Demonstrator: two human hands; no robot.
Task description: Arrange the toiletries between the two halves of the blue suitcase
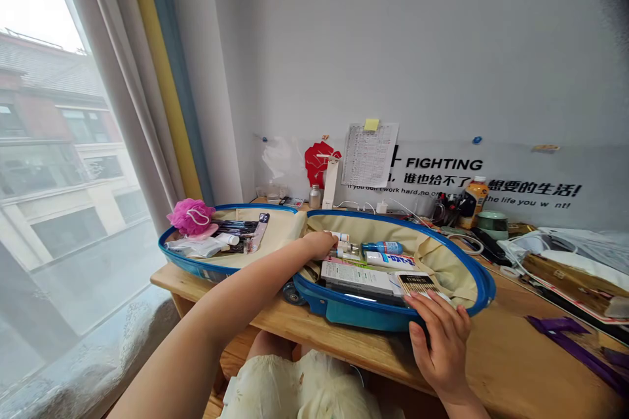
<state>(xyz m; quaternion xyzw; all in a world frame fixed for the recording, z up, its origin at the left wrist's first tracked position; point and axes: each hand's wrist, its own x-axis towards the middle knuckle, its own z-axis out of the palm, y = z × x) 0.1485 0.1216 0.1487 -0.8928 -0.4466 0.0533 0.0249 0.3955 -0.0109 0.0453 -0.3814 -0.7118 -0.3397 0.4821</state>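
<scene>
A blue suitcase (pixel 484 275) lies spread open on the desk, with a cream lining in both halves. My left hand (pixel 322 245) reaches into the right half, fingers bent together beside small white tubes and bottles (pixel 348 249); what they grip is hidden. My right hand (pixel 439 327) rests on the front rim, fingers stretched out, touching or close to a box of cotton swabs (pixel 417 283). Between the hands lie a blue bottle (pixel 383 247), a white and blue toothpaste tube (pixel 390 260) and a flat grey-and-white box (pixel 356 275).
The left half holds a pink bath puff (pixel 191 217), clear packets (pixel 196 245) and dark slim packages (pixel 240 229). Behind stand a small metallic bottle (pixel 315 196) and an orange drink bottle (pixel 474 201). Cables and a brown pouch (pixel 572 281) lie at right, near a purple strip (pixel 574 347).
</scene>
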